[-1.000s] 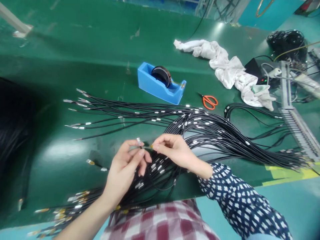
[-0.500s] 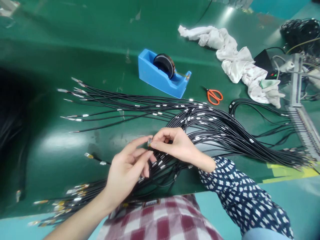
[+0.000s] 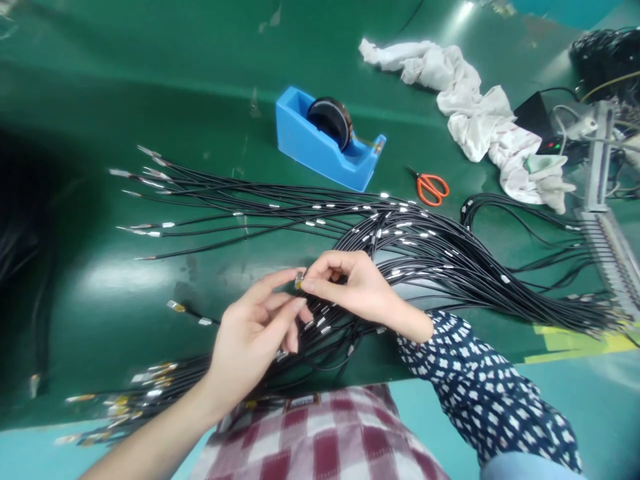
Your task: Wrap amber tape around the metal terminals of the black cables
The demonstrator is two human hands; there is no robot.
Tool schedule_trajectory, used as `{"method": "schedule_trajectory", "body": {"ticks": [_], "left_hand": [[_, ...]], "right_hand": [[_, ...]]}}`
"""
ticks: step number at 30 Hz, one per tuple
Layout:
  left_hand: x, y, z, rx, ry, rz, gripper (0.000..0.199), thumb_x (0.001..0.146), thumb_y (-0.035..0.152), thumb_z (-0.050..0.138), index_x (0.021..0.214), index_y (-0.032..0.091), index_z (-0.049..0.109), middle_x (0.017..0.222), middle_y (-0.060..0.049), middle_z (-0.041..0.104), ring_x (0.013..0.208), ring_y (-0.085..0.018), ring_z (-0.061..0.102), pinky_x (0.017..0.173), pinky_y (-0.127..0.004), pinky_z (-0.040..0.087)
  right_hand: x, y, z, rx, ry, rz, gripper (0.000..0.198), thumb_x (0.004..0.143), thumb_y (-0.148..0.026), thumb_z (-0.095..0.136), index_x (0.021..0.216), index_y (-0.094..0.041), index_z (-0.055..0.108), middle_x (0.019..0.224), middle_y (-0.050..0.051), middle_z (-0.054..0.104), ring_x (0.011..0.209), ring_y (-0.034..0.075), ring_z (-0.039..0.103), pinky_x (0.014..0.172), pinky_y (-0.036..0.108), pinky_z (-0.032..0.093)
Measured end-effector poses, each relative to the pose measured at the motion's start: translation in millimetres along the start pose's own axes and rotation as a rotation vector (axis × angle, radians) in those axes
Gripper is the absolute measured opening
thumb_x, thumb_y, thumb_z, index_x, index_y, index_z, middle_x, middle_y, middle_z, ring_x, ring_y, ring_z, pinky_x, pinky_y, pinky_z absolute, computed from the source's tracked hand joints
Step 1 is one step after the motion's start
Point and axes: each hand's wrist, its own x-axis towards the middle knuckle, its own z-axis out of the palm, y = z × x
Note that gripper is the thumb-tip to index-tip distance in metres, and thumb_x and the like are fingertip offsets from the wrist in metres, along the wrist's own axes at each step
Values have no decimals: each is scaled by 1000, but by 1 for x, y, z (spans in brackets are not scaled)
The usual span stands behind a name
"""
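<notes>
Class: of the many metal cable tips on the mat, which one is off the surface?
The tip pinched between the left hand and right hand; all the others lie on the mat.

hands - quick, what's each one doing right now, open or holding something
Left hand: fingertips pinched on the small metal connector.
Right hand: fingertips pinched on the same connector, above the black cables.

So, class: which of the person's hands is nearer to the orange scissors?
Right. The right hand lies below-left of the orange scissors, among the black cables; the left hand is further left and lower.
</notes>
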Motion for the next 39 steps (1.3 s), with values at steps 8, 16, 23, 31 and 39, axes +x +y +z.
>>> {"method": "schedule_trajectory", "body": {"ticks": [8, 16, 23, 31, 39], "left_hand": [[0, -2, 0, -2, -5, 16, 31, 90, 20, 58, 120, 22, 53, 68, 4, 69, 39, -8, 56, 42, -20, 48], [5, 1, 2, 46, 91, 39, 20, 92, 30, 58, 109, 20, 59, 55, 6, 63, 34, -7, 51, 38, -18, 42], [8, -5, -3, -29, 65, 18, 19, 93, 31, 57, 109, 23, 61, 57, 5, 62, 38, -7, 48, 39, -17, 37], [16, -4, -8, -221, -68, -209, 23, 78, 26, 74, 73, 17, 54, 56, 3, 67, 33, -2, 43, 37, -12, 25], [15, -4, -7, -295, -136, -220, 22, 79, 27, 73, 70, 14, 57, 60, -2, 71, 30, -2, 45, 36, -13, 25]], "right_hand": [[0, 0, 3, 16, 28, -1, 19, 75, -29, 76, 75, -12, 68, 66, 0, 63, 58, 8, 52, 54, 20, 42], [-2, 5, 11, -62, 102, -95, 16, 77, -26, 73, 73, -13, 65, 64, -2, 59, 58, 8, 49, 55, 22, 39], [-3, 6, 12, -43, 114, -114, 18, 78, -28, 74, 72, -14, 64, 63, -2, 58, 57, 8, 48, 55, 22, 39], [-2, 2, 4, -23, 44, -110, 12, 79, -24, 72, 77, -13, 68, 72, 0, 63, 62, 8, 53, 59, 22, 43], [5, 11, -1, 107, -12, -67, 25, 71, -34, 80, 76, -12, 69, 67, 0, 65, 58, 8, 54, 54, 21, 42]]}}
